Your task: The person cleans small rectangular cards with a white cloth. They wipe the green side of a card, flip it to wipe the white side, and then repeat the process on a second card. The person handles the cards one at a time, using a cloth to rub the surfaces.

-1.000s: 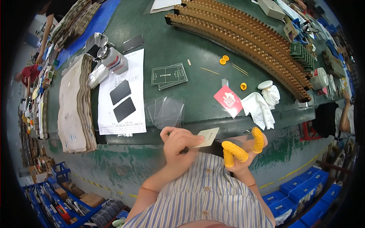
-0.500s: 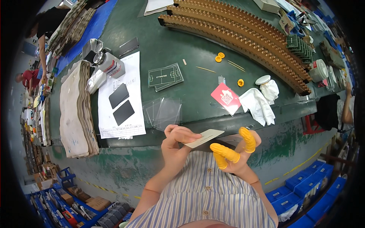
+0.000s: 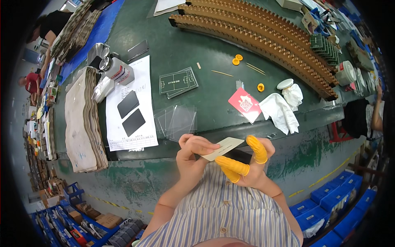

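Note:
A pale cream card (image 3: 224,147), tilted in front of my body, is pinched by its left end between the thumb and fingers of my left hand (image 3: 192,153). My right hand (image 3: 251,166) wears yellow finger cots (image 3: 234,168) on several digits. Its digits are spread apart at the card's right end and lower edge; whether they touch it I cannot tell. Clear plastic sheets (image 3: 181,121) lie on the green table just beyond my left hand. Farther off rest dark green cards (image 3: 178,82) with white line markings. A red and white card (image 3: 245,105) is beyond my right hand.
White cloths (image 3: 279,113), loose finger cots (image 3: 260,87) and thin wooden sticks (image 3: 222,73) lie on the table. Long notched racks (image 3: 251,45) cross the back. On the left are black cards (image 3: 133,122) on paper, a bottle (image 3: 119,71) and stacked cardboard sheets (image 3: 82,119). Other people work nearby.
My right hand has moved left toward the card, its yellow-covered fingers now at the card's lower edge. The card in my left hand has tilted slightly, showing more of its face.

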{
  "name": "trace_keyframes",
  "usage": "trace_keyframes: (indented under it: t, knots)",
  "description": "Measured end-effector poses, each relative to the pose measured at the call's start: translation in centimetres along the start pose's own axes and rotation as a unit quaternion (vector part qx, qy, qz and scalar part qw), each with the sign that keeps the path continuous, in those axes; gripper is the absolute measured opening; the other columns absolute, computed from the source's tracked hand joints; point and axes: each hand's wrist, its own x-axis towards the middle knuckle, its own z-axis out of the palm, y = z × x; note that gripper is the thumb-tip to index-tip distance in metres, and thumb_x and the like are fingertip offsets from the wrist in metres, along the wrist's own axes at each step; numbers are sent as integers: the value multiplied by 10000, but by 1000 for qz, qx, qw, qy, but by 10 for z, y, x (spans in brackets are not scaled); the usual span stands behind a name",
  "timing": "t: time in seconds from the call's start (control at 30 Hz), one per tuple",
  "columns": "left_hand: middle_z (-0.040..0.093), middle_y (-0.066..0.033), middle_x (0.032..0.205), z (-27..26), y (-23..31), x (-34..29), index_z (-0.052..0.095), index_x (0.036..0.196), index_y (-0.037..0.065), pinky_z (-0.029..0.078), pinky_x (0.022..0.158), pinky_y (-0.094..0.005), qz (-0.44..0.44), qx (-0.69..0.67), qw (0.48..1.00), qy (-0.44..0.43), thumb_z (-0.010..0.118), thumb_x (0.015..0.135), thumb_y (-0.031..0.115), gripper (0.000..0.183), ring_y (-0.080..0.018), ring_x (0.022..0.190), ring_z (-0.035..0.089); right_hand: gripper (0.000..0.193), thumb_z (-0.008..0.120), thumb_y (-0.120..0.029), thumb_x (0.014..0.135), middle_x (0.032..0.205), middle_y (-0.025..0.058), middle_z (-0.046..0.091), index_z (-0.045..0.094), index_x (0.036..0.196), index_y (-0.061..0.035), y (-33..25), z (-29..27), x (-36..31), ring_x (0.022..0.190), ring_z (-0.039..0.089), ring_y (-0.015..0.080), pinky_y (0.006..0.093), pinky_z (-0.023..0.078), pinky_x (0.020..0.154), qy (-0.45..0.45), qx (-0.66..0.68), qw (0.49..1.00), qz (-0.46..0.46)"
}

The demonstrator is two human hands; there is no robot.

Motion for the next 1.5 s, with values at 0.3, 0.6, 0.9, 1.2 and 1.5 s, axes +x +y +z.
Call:
trace_keyframes:
  t: [0.3, 0.6, 0.9, 1.2, 1.5]
  knots:
    - [690, -44, 814, 1, -2, 3, 557, 756, 114, 334, 866, -310, 19, 4, 1000, 8, 699, 683, -26, 213, -143, 759, 565, 449, 769, -279, 696, 1163, 110, 301, 604, 1113, -257, 2, 7, -5, 1077, 296, 290, 373, 327, 844, 5, 28, 999, 41]
    - [689, -49, 809, 0, -5, 1, 543, 742, 118, 334, 870, -311, 8, -14, 1000, 15, 705, 691, -10, 213, -135, 755, 564, 512, 770, -327, 707, 1114, 90, 272, 558, 1149, -179, 2, 10, -3, 1054, 298, 262, 352, 327, 830, 28, 43, 998, 39]
    - [690, -56, 814, -2, -5, 0, 540, 739, 117, 328, 886, -313, 7, -16, 1000, 22, 708, 698, -6, 212, -134, 749, 569, 561, 762, -323, 711, 1125, 92, 264, 536, 1198, -161, 2, 5, 0, 1045, 292, 267, 363, 310, 855, 18, 15, 999, 31]
    - [703, -13, 850, -3, -6, -4, 553, 769, 147, 270, 954, -334, 0, -45, 999, 24, 686, 716, -26, 224, -110, 811, 585, 246, 710, -245, 727, 1315, 162, 306, 722, 968, -295, 7, 4, -13, 1136, 252, 316, 408, 290, 877, 18, -24, 999, 21]
    - [696, -34, 862, -3, -4, -5, 536, 786, 141, 264, 976, -348, 6, -42, 999, 15, 667, 731, -33, 224, -123, 820, 586, 297, 717, -196, 694, 1319, 127, 329, 720, 976, -292, 0, 6, -8, 1130, 268, 296, 390, 305, 880, 43, 21, 998, 38]
